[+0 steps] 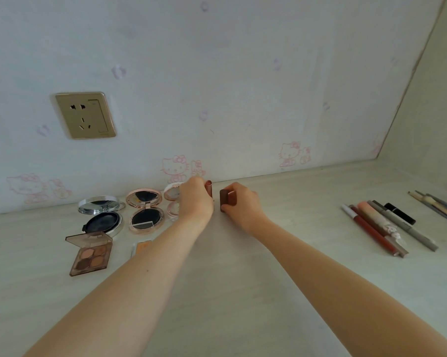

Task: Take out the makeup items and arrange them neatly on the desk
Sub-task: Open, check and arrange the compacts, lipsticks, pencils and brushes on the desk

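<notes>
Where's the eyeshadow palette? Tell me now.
The eyeshadow palette lies open on the desk's left side, in front of the silver compact, left of the left forearm.

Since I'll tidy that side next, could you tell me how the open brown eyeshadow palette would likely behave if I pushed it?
The eyeshadow palette lies flat, so it should slide, not roll. Its raised lid looks thin and hinged, so pushing there may fold it shut. The pressed powders are probably fragile.
</notes>
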A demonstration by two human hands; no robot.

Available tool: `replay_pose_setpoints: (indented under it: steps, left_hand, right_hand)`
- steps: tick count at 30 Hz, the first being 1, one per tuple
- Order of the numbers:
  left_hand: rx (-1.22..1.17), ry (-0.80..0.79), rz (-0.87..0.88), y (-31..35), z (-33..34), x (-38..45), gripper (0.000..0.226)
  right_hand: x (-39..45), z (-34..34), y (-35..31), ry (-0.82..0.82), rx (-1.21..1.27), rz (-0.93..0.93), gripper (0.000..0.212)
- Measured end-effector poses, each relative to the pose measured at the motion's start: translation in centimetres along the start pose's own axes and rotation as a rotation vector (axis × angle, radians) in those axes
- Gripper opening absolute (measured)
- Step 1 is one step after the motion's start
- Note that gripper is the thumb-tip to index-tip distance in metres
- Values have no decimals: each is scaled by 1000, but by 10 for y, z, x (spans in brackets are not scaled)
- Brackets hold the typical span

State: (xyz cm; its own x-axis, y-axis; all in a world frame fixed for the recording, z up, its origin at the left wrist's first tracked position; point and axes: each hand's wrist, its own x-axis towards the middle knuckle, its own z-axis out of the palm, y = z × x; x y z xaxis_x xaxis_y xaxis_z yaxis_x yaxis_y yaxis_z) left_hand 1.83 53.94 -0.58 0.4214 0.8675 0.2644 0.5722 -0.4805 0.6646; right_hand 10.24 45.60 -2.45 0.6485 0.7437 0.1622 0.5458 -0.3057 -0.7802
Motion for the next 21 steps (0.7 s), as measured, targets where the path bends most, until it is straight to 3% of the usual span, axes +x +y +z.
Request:
replay_pose_setpoints:
  steps: [13,21]
  left_hand:
    - [25,-19,0,0,0,6,12]
    - [21,-70,-18,1,-3,6,8]
  right_hand:
    - [11,5,0,-16,-84,-11,28]
    - [7,1,3,-46,-33,29,48]
